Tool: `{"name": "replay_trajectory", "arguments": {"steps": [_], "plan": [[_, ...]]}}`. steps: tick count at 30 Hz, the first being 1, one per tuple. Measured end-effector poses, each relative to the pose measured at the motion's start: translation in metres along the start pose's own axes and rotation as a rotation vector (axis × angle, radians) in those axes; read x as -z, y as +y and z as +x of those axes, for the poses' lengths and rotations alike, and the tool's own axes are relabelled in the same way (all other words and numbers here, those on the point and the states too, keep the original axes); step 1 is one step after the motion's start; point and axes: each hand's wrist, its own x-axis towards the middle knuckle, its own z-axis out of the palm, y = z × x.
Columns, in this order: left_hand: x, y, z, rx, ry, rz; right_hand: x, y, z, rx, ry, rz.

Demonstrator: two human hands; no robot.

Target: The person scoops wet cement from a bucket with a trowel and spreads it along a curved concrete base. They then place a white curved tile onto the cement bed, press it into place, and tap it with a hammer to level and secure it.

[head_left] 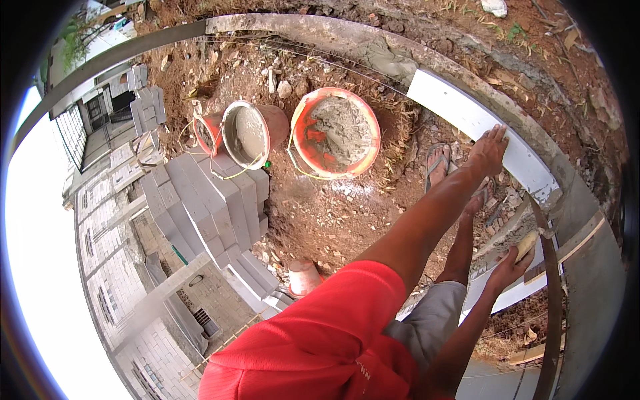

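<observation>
My left hand (490,150) lies with its fingers stretched out on a long pale block (453,107), which is set along a curved-looking concrete footing (300,25). My right hand (512,268), lower down and nearer to me, is closed round the pale wooden handle of a trowel (527,245). Its metal part is hard to make out against a dark narrow bar (552,287). Wet grey mortar (503,241) lies beside the right hand, below the block's near end. More mortar (387,60) is heaped on the footing past the block's far end.
An orange bucket of mortar (367,150) stands on the rubble-strewn soil, with a second bucket (267,127) of grey mix and a smaller bucket (208,133) to its left. Stacked grey blocks (207,207) are at the left. A string (320,59) runs along the footing. My sandalled feet (438,167) are close by.
</observation>
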Motion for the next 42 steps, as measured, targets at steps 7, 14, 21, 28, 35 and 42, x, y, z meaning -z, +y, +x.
{"name": "replay_trajectory", "arguments": {"steps": [7,14,21,28,35,42], "plan": [[0.022,-0.031,-0.019,-0.022,-0.111,0.253,0.005,0.048,0.032,-0.198,-0.084,-0.298],[0.020,-0.044,-0.016,0.014,-0.130,0.236,0.017,0.044,-0.017,-0.166,-0.136,-0.165],[0.033,-0.046,-0.006,0.026,-0.240,0.252,0.043,0.055,-0.071,-0.394,-0.188,-0.134],[0.020,-0.055,0.007,0.004,-0.240,0.367,0.040,0.101,-0.083,-0.543,-0.303,-0.006],[0.016,-0.060,0.015,0.010,-0.213,0.485,0.010,0.168,-0.064,-0.553,-0.287,0.150],[0.019,-0.059,0.008,-0.108,-0.150,0.562,-0.051,0.260,-0.034,-0.507,-0.148,0.287]]}}
